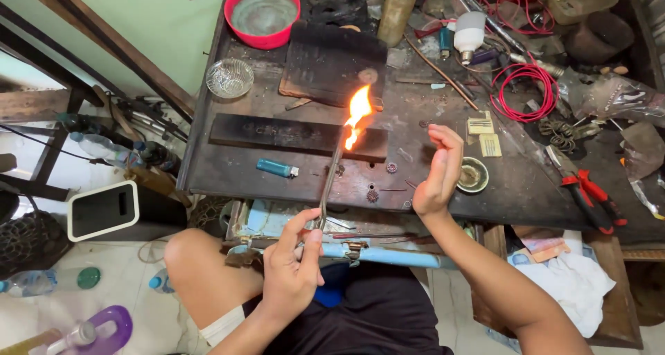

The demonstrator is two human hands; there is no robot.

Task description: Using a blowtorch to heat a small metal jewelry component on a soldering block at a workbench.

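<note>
My left hand (294, 268) grips the lower end of a thin metal torch (328, 185) near my lap. The torch slants up over the front edge of a dark workbench (443, 189). An orange flame (357, 116) burns at its tip, above a long black block (277, 133). My right hand (440, 171) is raised to the right of the flame, fingers curled and palm turned toward it, holding nothing visible. A blue lighter (276, 167) lies on the bench left of the torch. A small round metal dish (474, 175) sits just right of my right hand.
A red bowl (262, 12), a charred board (332, 64), a glass dish (229, 77), an orange bottle (398, 9), coiled red wire (524, 92) and red-handled pliers (589, 192) crowd the bench. A blue tube (388, 256) crosses my lap. Bottles lie on the floor at left.
</note>
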